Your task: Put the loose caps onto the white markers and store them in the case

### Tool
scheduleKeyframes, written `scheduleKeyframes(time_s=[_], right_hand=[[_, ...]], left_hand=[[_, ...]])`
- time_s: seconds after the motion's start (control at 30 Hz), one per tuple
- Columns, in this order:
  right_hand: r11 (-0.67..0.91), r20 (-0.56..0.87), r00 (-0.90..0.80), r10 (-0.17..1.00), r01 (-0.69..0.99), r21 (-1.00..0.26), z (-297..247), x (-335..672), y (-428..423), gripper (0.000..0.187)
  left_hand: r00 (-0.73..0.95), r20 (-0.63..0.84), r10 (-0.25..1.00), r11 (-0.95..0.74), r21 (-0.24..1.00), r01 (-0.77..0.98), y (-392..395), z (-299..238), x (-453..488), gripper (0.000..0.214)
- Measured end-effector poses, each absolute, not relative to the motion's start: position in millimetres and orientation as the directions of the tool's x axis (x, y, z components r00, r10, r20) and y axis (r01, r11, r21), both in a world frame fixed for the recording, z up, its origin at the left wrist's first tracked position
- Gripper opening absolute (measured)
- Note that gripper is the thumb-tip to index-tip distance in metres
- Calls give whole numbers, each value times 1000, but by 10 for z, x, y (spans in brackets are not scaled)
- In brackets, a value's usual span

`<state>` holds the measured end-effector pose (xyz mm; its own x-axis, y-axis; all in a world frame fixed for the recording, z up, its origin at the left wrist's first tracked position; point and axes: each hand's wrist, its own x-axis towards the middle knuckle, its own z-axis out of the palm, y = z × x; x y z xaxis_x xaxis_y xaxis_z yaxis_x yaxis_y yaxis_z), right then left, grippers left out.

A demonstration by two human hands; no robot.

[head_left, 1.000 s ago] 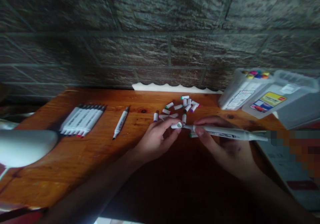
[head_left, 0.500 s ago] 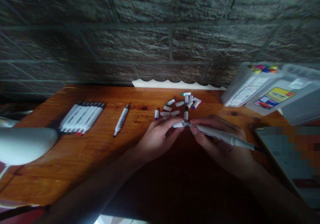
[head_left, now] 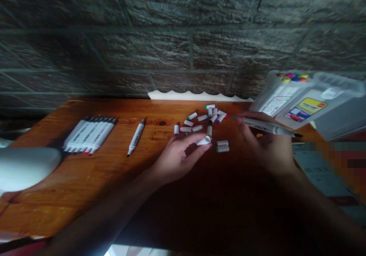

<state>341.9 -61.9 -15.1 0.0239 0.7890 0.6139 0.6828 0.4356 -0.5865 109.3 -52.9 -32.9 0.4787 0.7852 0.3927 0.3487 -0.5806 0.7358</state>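
Observation:
Between the thumb and fingers of my left hand is a white marker cap, its open end facing me. My right hand grips an uncapped white marker with its thin tip pointing left, apart from the cap. Two loose caps lie side by side on the table between my hands. Beyond my left hand is a scatter of several white caps with coloured ends. A single marker lies to the left, and farther left several white markers lie in a row.
At the back right stand a clear plastic marker case with coloured pens inside and its clear cover. A white rounded object juts in at the left edge. Behind the wooden table rises a brick wall.
My right hand has moved right and away with the marker, separating it from the cap in my left hand. Two caps on the table now show between my hands.

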Motion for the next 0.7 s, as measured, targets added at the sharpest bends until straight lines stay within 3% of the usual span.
scheduleKeyframes(time_s=[0.27,0.7], right_hand=[[565,620,-145,771,603,-563,-83,3186,-802,15],[634,641,-215,737,546,-547,-85,3131,-842,16]], left_hand=[[482,372,793,-553,772,314,-516,-364,1093,21],[511,387,768,-594,729,340,-501,-336,1080,19]])
